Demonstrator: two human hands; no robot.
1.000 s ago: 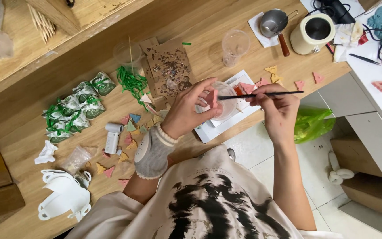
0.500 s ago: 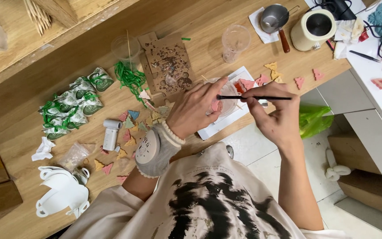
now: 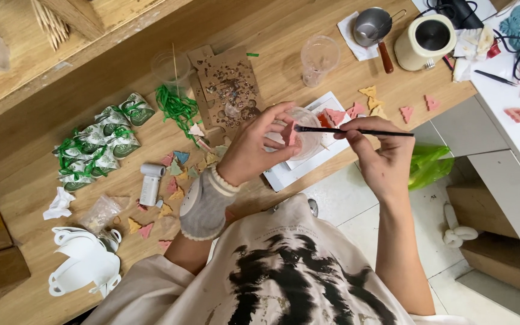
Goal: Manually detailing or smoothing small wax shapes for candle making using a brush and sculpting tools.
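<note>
I've got my left hand (image 3: 254, 147) up over the bench (image 3: 308, 24), fingers (image 3: 281, 114) curled in and pinching a small pink piece (image 3: 288, 133) by its edges, just above the white tray (image 3: 308, 157). My right hand (image 3: 380, 159) is closed on a thin brush (image 3: 356, 130), gripped near the middle of the dark handle, with the bristle tip touching the piece

That pink piece looks light, flat and thin, maybe a cast or clay shape, so I judge it brittle: hold it by the rims, gently, and keep fingers off the face being brushed. The brush is stiff and slim, easy to roll, so a pencil grip suits it

A clear, shallow cup (image 3: 308, 135) sits right behind the piece, with red paint beside it on the tray. Scattered around are more little tree-like shapes (image 3: 405, 112) in pink, yellow and blue, matte and chalky. Left of them lie glossy green-and-white packets (image 3: 100, 141) tied with green ribbon (image 3: 179, 108), a speckled brown cardboard sheet (image 3: 227, 84) and white plastic moulds (image 3: 85, 268)

Top right, a metal ladle (image 3: 373, 25) and a cream pot (image 3: 425, 41)
</note>
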